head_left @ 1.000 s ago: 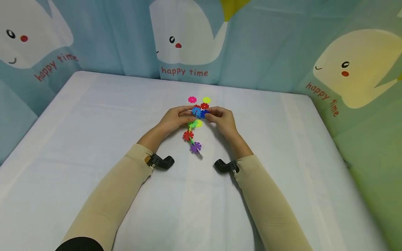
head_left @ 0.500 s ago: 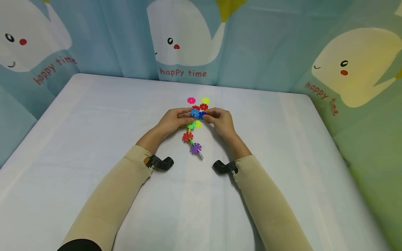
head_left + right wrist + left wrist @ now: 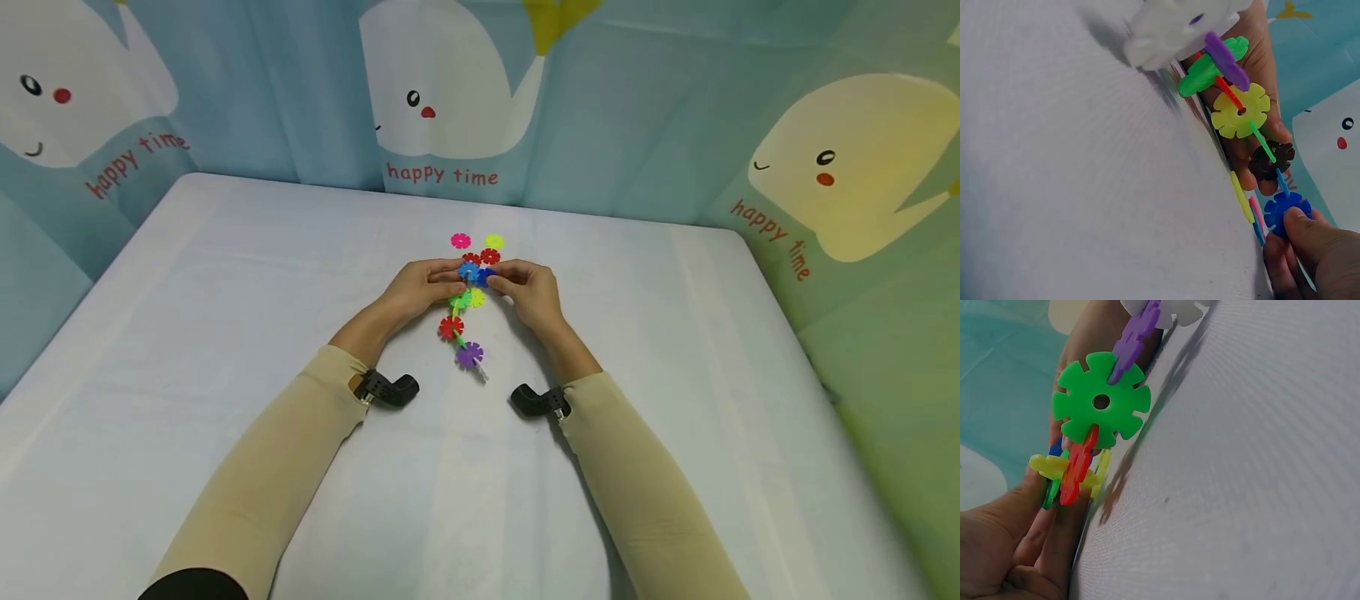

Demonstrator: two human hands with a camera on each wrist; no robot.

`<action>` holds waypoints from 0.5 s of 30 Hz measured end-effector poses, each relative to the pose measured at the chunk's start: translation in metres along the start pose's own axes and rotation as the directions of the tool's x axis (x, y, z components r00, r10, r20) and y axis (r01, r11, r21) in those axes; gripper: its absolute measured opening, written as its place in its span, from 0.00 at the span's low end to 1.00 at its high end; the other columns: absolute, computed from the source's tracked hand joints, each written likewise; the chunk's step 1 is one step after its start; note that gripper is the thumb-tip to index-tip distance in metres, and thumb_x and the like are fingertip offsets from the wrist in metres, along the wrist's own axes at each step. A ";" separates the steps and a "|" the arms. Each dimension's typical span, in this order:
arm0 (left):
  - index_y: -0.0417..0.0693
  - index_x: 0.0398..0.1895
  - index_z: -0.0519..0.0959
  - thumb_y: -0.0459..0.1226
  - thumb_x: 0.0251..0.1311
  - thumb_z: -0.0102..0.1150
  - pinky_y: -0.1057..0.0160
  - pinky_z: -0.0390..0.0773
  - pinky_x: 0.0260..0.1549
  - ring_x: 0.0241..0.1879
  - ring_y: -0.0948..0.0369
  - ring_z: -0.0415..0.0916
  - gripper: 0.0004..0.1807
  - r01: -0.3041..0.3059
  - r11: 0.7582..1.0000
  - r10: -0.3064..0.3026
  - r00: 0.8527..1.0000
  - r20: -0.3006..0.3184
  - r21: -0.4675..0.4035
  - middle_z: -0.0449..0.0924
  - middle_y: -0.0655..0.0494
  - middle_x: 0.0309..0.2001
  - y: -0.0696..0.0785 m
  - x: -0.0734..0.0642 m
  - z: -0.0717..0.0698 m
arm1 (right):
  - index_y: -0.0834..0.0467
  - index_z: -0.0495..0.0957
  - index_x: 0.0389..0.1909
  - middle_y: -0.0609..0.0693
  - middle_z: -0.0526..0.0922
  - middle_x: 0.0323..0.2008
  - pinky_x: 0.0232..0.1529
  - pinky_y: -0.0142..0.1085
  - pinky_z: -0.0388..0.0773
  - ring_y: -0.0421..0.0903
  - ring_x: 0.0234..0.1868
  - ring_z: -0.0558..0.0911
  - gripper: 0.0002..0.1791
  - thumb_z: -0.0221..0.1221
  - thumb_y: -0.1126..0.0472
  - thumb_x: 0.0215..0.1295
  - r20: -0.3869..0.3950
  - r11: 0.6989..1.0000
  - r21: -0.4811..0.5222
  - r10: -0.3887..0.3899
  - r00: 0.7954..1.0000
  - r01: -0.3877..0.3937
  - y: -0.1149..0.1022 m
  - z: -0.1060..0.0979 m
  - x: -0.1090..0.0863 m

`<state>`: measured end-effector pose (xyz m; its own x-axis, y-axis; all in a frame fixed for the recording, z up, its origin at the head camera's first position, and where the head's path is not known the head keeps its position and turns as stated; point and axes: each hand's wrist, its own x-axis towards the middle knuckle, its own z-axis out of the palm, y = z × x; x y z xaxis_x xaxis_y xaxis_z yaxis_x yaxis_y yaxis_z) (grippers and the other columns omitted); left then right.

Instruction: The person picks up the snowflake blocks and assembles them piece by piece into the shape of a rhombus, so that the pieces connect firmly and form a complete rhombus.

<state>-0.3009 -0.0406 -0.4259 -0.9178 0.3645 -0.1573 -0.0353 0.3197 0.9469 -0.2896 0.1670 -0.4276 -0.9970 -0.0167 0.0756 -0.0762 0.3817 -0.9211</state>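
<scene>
A chain of slotted plastic snowflake discs runs between my hands and toward me. My left hand [image 3: 416, 283] holds the chain near its far end, around the light blue disc [image 3: 468, 272] and a dark brown disc [image 3: 1272, 160]. From the other side my right hand [image 3: 531, 290] pinches the dark blue disc [image 3: 1287, 213], which joins the light blue one. Nearer me hang a green disc [image 3: 1102, 400], a red disc [image 3: 451, 327], a purple disc [image 3: 469, 356] and a white disc [image 3: 1175, 31]. My left fingers partly hide the joints.
Loose discs lie just beyond and beside the hands: a pink disc [image 3: 461, 241], a yellow disc [image 3: 494, 241], a red disc [image 3: 490, 256] and another yellow disc [image 3: 477, 297]. The white table [image 3: 262, 275] meets a whale-print curtain [image 3: 630, 125] at the back.
The head view shifts slightly. Both hands keep hold of the chain in nearly the same place, and the loose discs stay where they were.
</scene>
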 end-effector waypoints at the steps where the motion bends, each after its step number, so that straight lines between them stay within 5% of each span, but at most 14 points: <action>1: 0.53 0.70 0.70 0.43 0.65 0.63 0.59 0.70 0.65 0.64 0.57 0.72 0.29 0.002 1.000 -0.002 1.000 -0.002 0.001 0.78 0.50 0.62 0.000 0.000 0.000 | 0.66 0.84 0.44 0.61 0.85 0.40 0.35 0.26 0.79 0.41 0.32 0.79 0.12 0.65 0.62 0.64 0.003 1.000 -0.003 -0.005 1.000 0.005 0.000 0.000 0.000; 15: 0.46 0.68 0.71 0.40 0.65 0.62 0.60 0.70 0.65 0.62 0.56 0.75 0.28 -0.041 0.999 0.041 0.999 0.007 0.002 0.80 0.48 0.59 0.002 0.000 0.001 | 0.67 0.84 0.43 0.61 0.86 0.38 0.34 0.25 0.78 0.39 0.31 0.79 0.11 0.65 0.64 0.64 -0.001 0.999 -0.034 -0.033 0.999 0.033 0.001 0.001 0.000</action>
<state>-0.3006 -0.0393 -0.4244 -0.9159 0.3828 -0.1206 0.0029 0.3068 0.9518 -0.2902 0.1663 -0.4292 -0.9939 -0.0281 0.1063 -0.1084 0.4124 -0.9045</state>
